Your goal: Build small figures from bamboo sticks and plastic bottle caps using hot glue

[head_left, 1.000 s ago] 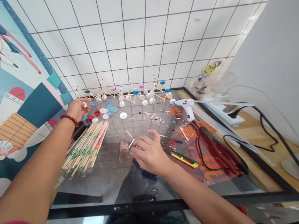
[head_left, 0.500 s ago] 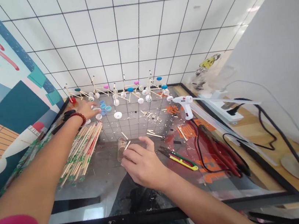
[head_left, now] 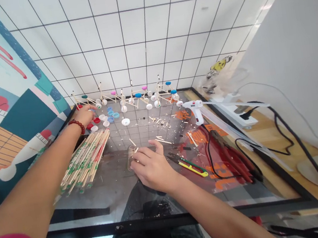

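Note:
My left hand [head_left: 85, 115] reaches to the far left with fingers stretched out, over and beside loose bottle caps. Red caps [head_left: 96, 120] and white caps [head_left: 106, 123] lie by it, with blue caps [head_left: 111, 119] just to the right. Low in the middle, my right hand [head_left: 152, 169] is closed, its fingertips pinching a short wooden stick [head_left: 136, 150]; the thumb is hidden. Partly behind those fingers, a small clear roll-like object [head_left: 130, 158] rests on the glass tabletop. A bundle of wooden sticks [head_left: 86, 160] lies between my arms.
Stick-and-cap models [head_left: 138, 95] line the back edge by the tiled wall. At the right are a white glue gun [head_left: 195, 110], yellow-green thread snips [head_left: 191, 166], red-handled pliers [head_left: 232, 160] and a power strip [head_left: 231, 110] with cables. Stick scraps [head_left: 163, 140] litter the middle.
My left hand has shifted left and slightly back, uncovering red and white caps. My right hand stays about where it was, with less of the stick showing. The view has tilted slightly.

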Motion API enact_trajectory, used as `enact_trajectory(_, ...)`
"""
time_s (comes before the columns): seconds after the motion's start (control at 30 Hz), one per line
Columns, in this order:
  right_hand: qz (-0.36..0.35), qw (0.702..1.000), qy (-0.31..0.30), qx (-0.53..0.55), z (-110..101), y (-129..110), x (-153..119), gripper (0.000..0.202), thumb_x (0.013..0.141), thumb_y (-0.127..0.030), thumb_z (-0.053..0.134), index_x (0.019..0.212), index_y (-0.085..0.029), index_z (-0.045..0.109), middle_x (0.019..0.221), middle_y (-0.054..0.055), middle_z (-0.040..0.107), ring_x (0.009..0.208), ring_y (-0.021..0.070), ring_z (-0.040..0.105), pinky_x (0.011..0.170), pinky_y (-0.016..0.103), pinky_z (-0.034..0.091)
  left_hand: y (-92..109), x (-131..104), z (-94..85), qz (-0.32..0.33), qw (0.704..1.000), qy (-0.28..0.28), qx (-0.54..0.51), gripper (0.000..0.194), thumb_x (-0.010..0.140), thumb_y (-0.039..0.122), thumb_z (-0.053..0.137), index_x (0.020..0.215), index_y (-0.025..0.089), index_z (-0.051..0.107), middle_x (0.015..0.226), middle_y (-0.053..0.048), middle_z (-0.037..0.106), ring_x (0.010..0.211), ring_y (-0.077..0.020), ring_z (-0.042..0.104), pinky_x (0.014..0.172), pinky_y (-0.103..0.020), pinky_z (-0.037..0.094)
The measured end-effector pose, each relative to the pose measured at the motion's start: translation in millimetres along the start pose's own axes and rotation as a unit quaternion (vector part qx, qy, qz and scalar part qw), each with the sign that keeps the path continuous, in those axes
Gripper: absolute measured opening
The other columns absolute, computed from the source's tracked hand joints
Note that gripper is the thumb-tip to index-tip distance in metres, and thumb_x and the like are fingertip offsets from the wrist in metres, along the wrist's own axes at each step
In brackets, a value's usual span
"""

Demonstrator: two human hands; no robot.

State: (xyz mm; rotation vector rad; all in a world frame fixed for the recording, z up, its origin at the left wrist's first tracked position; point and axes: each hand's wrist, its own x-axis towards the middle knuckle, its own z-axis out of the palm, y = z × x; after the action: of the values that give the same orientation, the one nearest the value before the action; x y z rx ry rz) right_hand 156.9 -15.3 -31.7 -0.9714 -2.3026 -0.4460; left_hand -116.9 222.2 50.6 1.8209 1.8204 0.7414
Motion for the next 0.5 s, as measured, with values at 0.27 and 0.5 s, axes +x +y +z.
enact_trajectory(0.27, 0.001, 1.000, -0.014, 0.001, 1, 1, 0, 0.015, 0.101, -0.016, 0.067, 0.091, -0.025, 0.074, 0.105, 0.002, 0.080, 0.105, 0.0233, 0.064, 0.123, 0.053, 0.024, 19, -11, 22.7, -0.035, 0.994, -0.034, 0.095, 0.031, 0.063, 0.024, 0.094, 0.053, 0.024, 0.064, 0.060, -0.003, 0.062, 0.098, -0.0323, 0.070, 0.090, -0.034, 0.049)
enact_trajectory(0.5, 0.046, 0.998, -0.040, 0.013, -2, 11, 0, 0.018, 0.104, -0.018, 0.066, 0.101, -0.028, 0.080, 0.107, 0.003, 0.082, 0.108, 0.0240, 0.066, 0.124, 0.052, 0.026, 38, -38, 15.5, -0.032, 0.995, -0.018, -0.095, 0.027, 0.086, 0.030, 0.081, 0.071, 0.022, 0.060, 0.071, -0.002, 0.062, 0.075, -0.0208, 0.065, 0.068, -0.029, 0.050)
